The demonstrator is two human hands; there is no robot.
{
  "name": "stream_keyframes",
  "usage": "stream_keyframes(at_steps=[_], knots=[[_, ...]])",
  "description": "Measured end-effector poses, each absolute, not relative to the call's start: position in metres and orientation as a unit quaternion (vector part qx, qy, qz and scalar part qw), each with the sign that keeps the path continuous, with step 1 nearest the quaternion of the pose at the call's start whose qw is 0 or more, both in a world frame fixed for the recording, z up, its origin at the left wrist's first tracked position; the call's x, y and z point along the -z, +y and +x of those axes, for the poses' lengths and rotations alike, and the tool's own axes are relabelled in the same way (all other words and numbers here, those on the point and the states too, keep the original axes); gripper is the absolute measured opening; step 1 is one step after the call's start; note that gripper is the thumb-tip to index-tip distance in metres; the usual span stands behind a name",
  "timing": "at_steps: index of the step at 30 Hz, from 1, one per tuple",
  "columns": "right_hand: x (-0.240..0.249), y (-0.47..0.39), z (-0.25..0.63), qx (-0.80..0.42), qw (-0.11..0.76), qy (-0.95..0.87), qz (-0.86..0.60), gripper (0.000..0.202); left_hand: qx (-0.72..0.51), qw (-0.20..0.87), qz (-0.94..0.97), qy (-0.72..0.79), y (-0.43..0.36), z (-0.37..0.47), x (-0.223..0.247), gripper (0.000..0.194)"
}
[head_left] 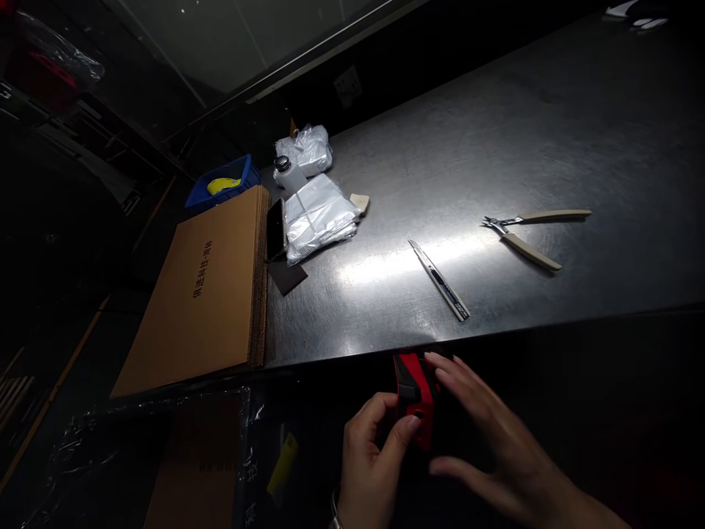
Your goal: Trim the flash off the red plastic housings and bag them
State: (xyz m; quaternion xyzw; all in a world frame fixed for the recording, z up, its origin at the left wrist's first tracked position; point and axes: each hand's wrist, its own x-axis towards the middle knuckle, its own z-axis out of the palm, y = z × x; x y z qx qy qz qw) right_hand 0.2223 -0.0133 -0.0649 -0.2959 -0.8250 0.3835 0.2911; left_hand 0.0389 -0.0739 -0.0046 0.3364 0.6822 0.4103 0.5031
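A red and black plastic part (417,389) is in front of the table's near edge, pinched between the thumb and fingers of my left hand (374,448). What the part is I cannot tell. My right hand (490,433) is just to its right, fingers stretched and thumb apart, the fingertips close to the part's upper right side; whether they touch it is unclear. On the metal table (352,323) beyond lies a utility knife (439,281) with its tip pointing away. Farther right rests a pair of side cutters (532,234) with cream handles, jaws spread.
Stacked flat cardboard (220,294) covers the table's left end. Beside it are a phone (276,229), bundled plastic bags (319,217), a dispenser bottle (289,175) and a blue bin (225,180) holding something yellow. An open box lined with clear plastic (247,433) is below left.
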Motion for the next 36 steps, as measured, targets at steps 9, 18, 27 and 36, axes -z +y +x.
stream_keyframes(at_steps=[9,18,27,36], knots=[[0.037,0.144,0.263,-0.116,0.353,-0.775,-0.511,0.054,-0.406,0.484,0.339,0.698,-0.086,0.034,0.0,0.024],[0.059,0.2,0.265,-0.059,0.244,-0.761,-0.599,0.08,-0.437,0.536,0.261,0.674,-0.096,0.029,-0.011,0.022],[0.025,0.189,0.281,-0.082,0.175,-0.762,-0.618,0.086,-0.436,0.537,0.246,0.679,-0.096,0.025,-0.014,0.02],[0.023,0.025,0.255,-0.211,0.222,-0.912,-0.274,0.045,-0.385,0.449,0.335,0.734,-0.105,0.018,-0.011,0.016]])
